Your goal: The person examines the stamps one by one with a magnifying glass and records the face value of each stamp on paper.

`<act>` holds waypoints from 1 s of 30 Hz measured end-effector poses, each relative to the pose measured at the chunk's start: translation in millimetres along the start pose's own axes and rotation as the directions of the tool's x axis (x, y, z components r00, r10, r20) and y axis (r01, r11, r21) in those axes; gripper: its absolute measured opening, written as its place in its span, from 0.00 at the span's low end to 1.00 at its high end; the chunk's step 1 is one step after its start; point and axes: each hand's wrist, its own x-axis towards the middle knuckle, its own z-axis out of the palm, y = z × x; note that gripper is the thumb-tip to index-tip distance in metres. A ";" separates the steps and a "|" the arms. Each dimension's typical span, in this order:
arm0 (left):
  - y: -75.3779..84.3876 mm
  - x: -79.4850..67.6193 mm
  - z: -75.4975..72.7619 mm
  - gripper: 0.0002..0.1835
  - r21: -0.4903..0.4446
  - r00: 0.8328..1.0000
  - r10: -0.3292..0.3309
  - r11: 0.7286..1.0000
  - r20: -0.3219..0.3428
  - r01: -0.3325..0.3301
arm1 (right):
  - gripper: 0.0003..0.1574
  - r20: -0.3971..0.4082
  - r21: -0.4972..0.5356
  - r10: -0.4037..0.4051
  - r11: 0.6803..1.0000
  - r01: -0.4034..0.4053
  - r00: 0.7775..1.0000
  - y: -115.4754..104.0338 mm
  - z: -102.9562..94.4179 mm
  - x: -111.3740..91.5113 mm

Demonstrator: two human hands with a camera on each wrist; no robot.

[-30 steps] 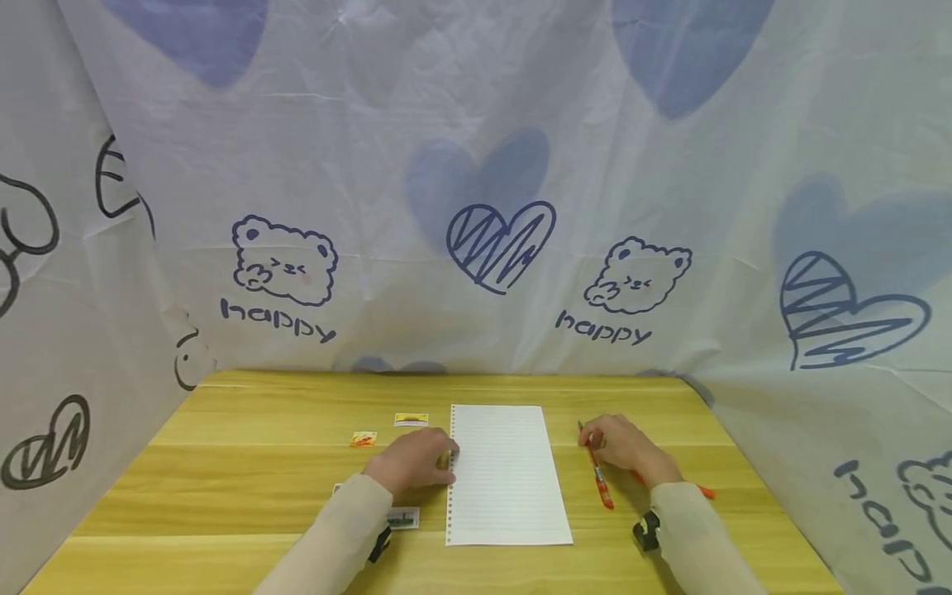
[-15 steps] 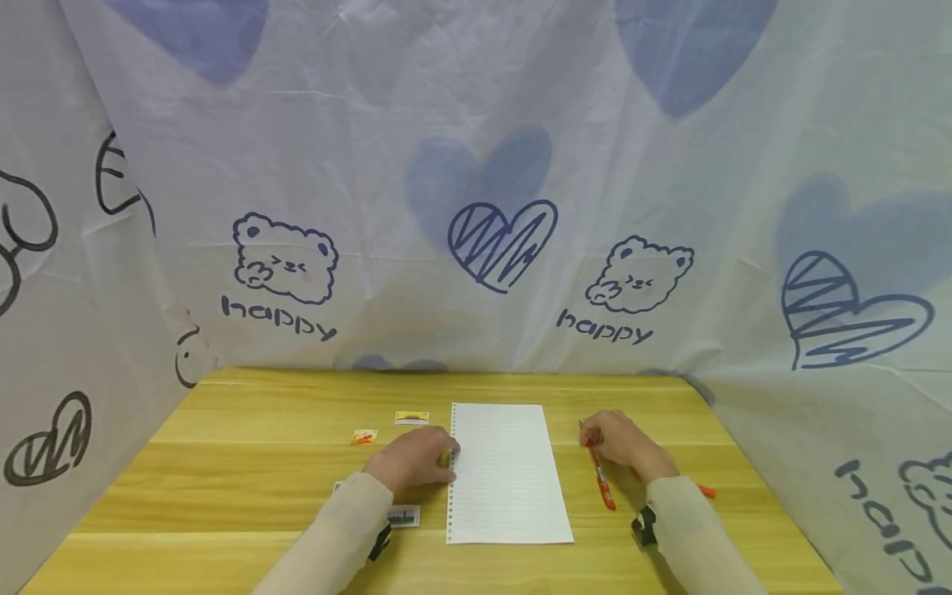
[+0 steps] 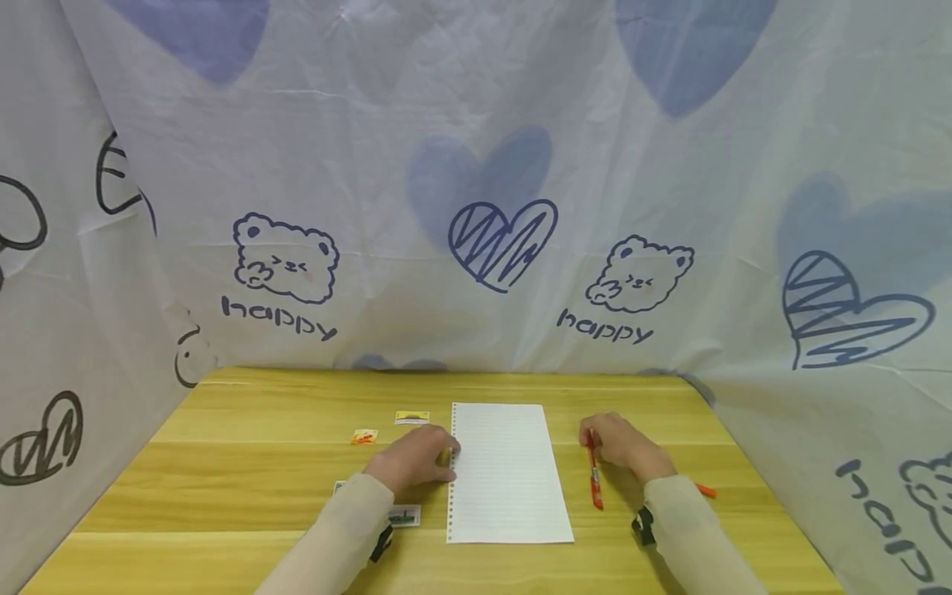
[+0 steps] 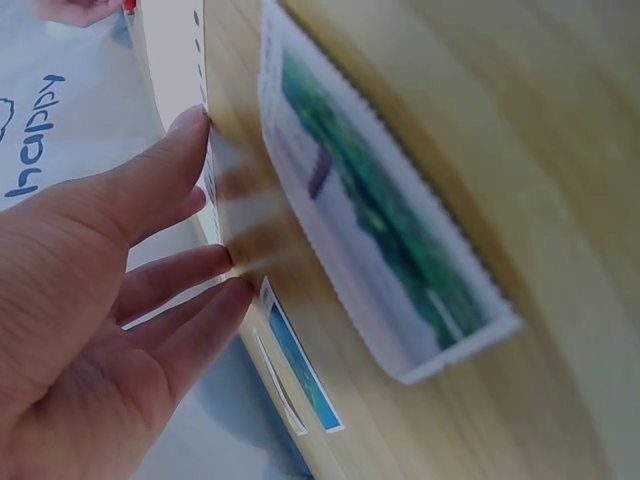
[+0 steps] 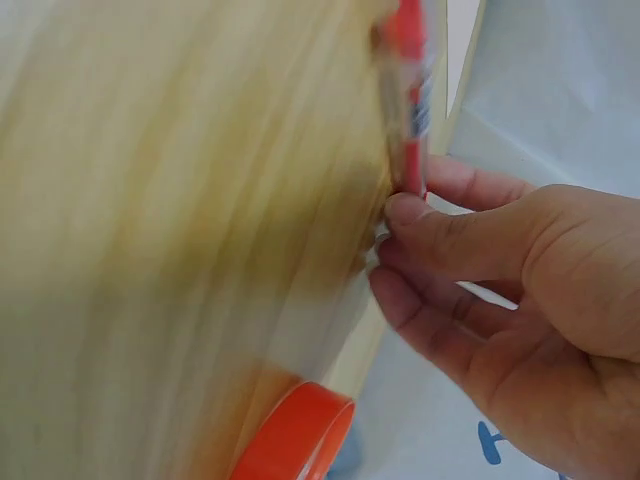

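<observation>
A sheet of lined paper (image 3: 509,475) with punched holes along its left edge lies in the middle of the wooden table. My left hand (image 3: 412,457) rests at that holed edge, fingers loosely bent and the thumb touching the paper. To the right of the sheet, my right hand (image 3: 623,446) pinches a red pen (image 3: 597,487) by its far end between thumb and fingers. In the right wrist view the red pen (image 5: 412,90) is blurred, and the pinched end is hidden by the fingers. Small stamps lie around my left hand, among them a green landscape stamp (image 4: 370,210).
Beyond the left hand lie a yellow stamp (image 3: 412,417) and an orange one (image 3: 364,436). An orange ring-shaped object (image 5: 295,430) sits right of the right hand. A printed white cloth (image 3: 387,330) hangs behind the table (image 3: 223,463) and at its sides.
The near end of the pen has swung left, so the pen now points more straight toward me. My left hand and the paper have stayed in place.
</observation>
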 end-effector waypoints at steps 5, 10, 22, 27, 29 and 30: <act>0.0 -2.3 0.3 0.24 -0.021 1.000 -0.011 1.000 -0.005 0.011 | 0.17 -0.051 0.050 0.007 0.999 -0.005 0.999 0.7 -0.6 -2.6; 1.2 -3.9 -1.0 0.24 -0.019 1.000 -0.016 1.000 -0.006 0.016 | 0.12 -0.071 0.125 0.010 0.992 -0.001 0.997 5.5 -1.0 -4.6; -2.9 -4.2 0.1 0.24 -0.040 1.000 -0.013 0.999 -0.021 0.012 | 0.09 -0.207 0.217 -0.125 0.961 0.171 0.970 -4.0 -7.2 3.6; -3.2 -4.0 1.1 0.24 -0.037 1.000 -0.014 0.999 -0.021 0.013 | 0.05 -0.212 0.315 -0.120 0.931 0.184 0.970 -12.6 -2.1 7.9; -2.5 -4.2 0.7 0.24 -0.036 1.000 -0.015 0.999 -0.020 0.014 | 0.03 -0.208 0.365 -0.127 0.910 0.197 0.970 -16.8 -0.6 8.9; -2.3 -4.4 0.5 0.24 -0.037 1.000 -0.014 0.999 -0.020 0.013 | 0.03 -0.208 0.389 -0.125 0.899 0.199 0.970 -18.8 0.2 9.4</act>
